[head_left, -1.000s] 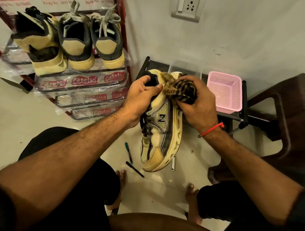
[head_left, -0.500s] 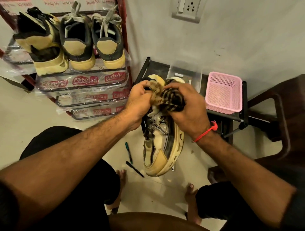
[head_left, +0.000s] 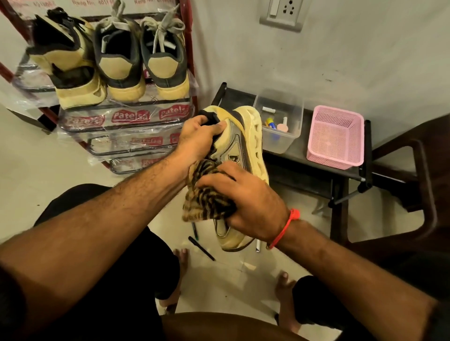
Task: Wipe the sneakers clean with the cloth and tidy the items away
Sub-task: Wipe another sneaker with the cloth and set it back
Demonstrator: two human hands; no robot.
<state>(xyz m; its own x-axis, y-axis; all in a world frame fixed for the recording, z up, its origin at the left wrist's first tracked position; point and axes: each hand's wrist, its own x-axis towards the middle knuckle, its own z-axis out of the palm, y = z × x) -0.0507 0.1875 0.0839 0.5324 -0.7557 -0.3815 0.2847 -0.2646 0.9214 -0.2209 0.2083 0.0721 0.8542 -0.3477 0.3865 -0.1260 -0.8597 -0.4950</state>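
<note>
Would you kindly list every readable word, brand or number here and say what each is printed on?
"Patelsa": red labels on the shoe rack's plastic wrap.
"N": logo on the held sneaker, partly covered.
Red print on the sheet behind the rack: cut off and blurred, unreadable.

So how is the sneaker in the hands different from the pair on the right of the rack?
The held sneaker is in the air, tilted, gripped at its heel by the left hand while the right hand holds a striped cloth on it. The racked pair stands upright, heels out, with grey uppers and laces. Both have yellowish soles.
</note>
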